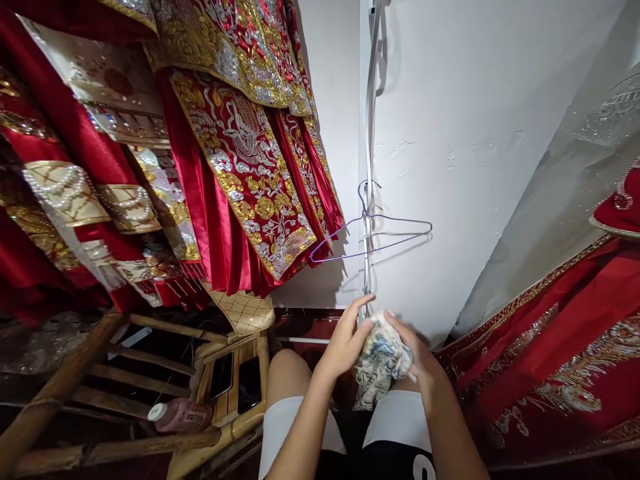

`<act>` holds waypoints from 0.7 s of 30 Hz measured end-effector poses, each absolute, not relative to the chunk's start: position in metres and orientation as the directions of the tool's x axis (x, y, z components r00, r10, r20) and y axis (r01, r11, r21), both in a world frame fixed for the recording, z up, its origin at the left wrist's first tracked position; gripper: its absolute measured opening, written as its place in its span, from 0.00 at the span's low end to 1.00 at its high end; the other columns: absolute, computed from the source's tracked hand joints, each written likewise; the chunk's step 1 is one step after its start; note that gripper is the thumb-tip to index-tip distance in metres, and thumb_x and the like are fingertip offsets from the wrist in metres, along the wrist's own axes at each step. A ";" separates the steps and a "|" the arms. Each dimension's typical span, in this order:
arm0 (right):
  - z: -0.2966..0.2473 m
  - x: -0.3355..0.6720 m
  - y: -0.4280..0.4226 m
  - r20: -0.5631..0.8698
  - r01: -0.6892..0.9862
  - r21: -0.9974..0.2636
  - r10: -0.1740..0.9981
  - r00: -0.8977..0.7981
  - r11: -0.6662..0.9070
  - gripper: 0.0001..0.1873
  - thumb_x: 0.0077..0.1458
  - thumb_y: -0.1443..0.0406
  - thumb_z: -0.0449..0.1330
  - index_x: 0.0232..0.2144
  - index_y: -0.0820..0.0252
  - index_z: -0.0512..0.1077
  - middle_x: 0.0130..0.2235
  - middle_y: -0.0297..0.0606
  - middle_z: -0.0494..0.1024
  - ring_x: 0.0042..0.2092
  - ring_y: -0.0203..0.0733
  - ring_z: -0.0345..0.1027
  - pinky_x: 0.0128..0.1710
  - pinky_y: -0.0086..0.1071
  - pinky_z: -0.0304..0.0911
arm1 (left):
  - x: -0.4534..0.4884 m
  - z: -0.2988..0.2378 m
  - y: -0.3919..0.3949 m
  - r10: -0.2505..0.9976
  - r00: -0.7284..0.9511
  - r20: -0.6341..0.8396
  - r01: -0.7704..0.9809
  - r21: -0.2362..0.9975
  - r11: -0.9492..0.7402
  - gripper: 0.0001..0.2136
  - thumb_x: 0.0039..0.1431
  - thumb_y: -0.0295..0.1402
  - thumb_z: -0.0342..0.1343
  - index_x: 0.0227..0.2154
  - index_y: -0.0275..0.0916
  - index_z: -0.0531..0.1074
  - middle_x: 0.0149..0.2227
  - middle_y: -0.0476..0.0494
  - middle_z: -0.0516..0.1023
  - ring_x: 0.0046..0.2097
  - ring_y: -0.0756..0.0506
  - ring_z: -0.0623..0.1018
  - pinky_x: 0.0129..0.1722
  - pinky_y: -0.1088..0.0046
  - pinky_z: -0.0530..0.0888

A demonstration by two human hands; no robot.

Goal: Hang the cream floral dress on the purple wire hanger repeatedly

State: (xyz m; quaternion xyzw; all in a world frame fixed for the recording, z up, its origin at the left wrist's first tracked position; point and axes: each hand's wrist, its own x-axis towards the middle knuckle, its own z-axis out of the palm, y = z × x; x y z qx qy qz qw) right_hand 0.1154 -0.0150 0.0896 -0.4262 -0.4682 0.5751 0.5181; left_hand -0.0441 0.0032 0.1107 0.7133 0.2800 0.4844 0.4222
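Note:
My left hand (346, 340) and my right hand (416, 352) meet above my knees, both closed around a bunched cream cloth with blue and green print (379, 363). The cloth hangs down between my white shorts legs. The left fingers press on its top left side, and the right fingers wrap its right side. Above the hands, a purple wire hanger (371, 235) hangs empty on a metal strip on the white wall.
Red garments with gold and silver embroidery (240, 153) hang at the left. More red embroidered fabric (560, 360) lies at the right. A bamboo chair (150, 393) stands at lower left with a pink bottle (180, 415) on it.

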 end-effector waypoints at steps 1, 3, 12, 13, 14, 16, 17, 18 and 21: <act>0.098 0.117 -0.015 -0.030 -0.179 -0.982 0.979 -0.203 -0.067 0.25 0.55 0.43 0.61 0.34 0.59 0.78 0.28 0.41 0.80 0.33 0.49 0.76 0.32 0.36 0.70 | -0.047 0.112 0.011 0.786 0.435 0.440 -0.025 0.878 -0.478 0.24 0.69 0.48 0.46 0.62 0.44 0.69 0.56 0.36 0.77 0.59 0.38 0.74 0.62 0.61 0.65; 0.118 0.123 -0.013 -0.070 -0.099 -0.987 0.898 -0.434 -0.124 0.19 0.49 0.51 0.69 0.32 0.61 0.78 0.29 0.38 0.80 0.31 0.45 0.75 0.33 0.34 0.68 | -0.053 0.112 0.024 0.709 0.578 0.404 0.002 0.868 -0.496 0.27 0.71 0.50 0.39 0.60 0.41 0.70 0.49 0.37 0.80 0.51 0.39 0.78 0.54 0.64 0.69; 0.206 0.170 0.046 0.122 0.192 -0.966 0.959 -0.257 0.174 0.11 0.40 0.60 0.71 0.21 0.62 0.76 0.23 0.34 0.76 0.25 0.38 0.67 0.26 0.29 0.60 | -0.137 0.111 0.050 0.735 0.669 0.110 0.360 0.817 -0.450 0.12 0.66 0.38 0.52 0.41 0.39 0.78 0.21 0.52 0.71 0.25 0.48 0.72 0.31 0.75 0.68; 0.211 0.165 0.049 0.112 0.185 -0.967 0.945 -0.306 0.174 0.11 0.40 0.60 0.71 0.21 0.62 0.76 0.23 0.34 0.76 0.25 0.38 0.66 0.26 0.29 0.60 | -0.140 0.116 0.050 0.756 0.632 0.167 0.307 0.842 -0.443 0.12 0.65 0.38 0.54 0.44 0.40 0.78 0.26 0.49 0.76 0.30 0.46 0.76 0.35 0.73 0.71; 0.213 0.157 0.052 0.087 0.188 -0.968 0.921 -0.381 0.169 0.11 0.40 0.60 0.70 0.22 0.62 0.76 0.23 0.33 0.75 0.25 0.37 0.66 0.25 0.29 0.59 | -0.138 0.122 0.049 0.776 0.584 0.238 0.243 0.861 -0.447 0.13 0.62 0.37 0.57 0.48 0.41 0.77 0.33 0.45 0.79 0.37 0.44 0.78 0.42 0.71 0.73; 0.215 0.138 0.052 0.036 0.218 -0.960 0.846 -0.532 0.178 0.10 0.40 0.60 0.69 0.24 0.62 0.77 0.23 0.32 0.75 0.25 0.37 0.64 0.25 0.28 0.58 | -0.128 0.136 0.047 0.790 0.497 0.360 0.122 0.872 -0.474 0.22 0.56 0.35 0.64 0.54 0.43 0.74 0.48 0.38 0.79 0.51 0.40 0.77 0.54 0.66 0.71; 0.214 0.129 0.051 0.020 0.239 -0.950 0.805 -0.593 0.200 0.10 0.40 0.61 0.68 0.25 0.62 0.77 0.23 0.31 0.74 0.25 0.36 0.64 0.25 0.27 0.57 | -0.122 0.141 0.046 0.781 0.487 0.392 0.080 0.870 -0.487 0.25 0.54 0.34 0.66 0.56 0.43 0.73 0.52 0.37 0.77 0.55 0.39 0.76 0.57 0.64 0.70; 0.214 0.122 0.049 0.009 0.261 -0.937 0.765 -0.644 0.231 0.09 0.41 0.61 0.67 0.25 0.62 0.77 0.23 0.31 0.74 0.25 0.36 0.63 0.25 0.27 0.57 | -0.115 0.146 0.046 0.763 0.504 0.404 0.062 0.865 -0.499 0.26 0.53 0.34 0.67 0.57 0.43 0.73 0.53 0.37 0.77 0.55 0.38 0.76 0.57 0.64 0.70; 0.212 0.119 0.052 0.028 0.361 -0.850 0.719 -0.695 0.382 0.08 0.43 0.65 0.62 0.27 0.62 0.79 0.25 0.32 0.74 0.27 0.36 0.64 0.26 0.27 0.57 | -0.106 0.150 0.048 0.663 0.678 0.317 0.186 0.799 -0.572 0.15 0.59 0.39 0.62 0.47 0.39 0.76 0.40 0.42 0.80 0.41 0.41 0.79 0.45 0.67 0.74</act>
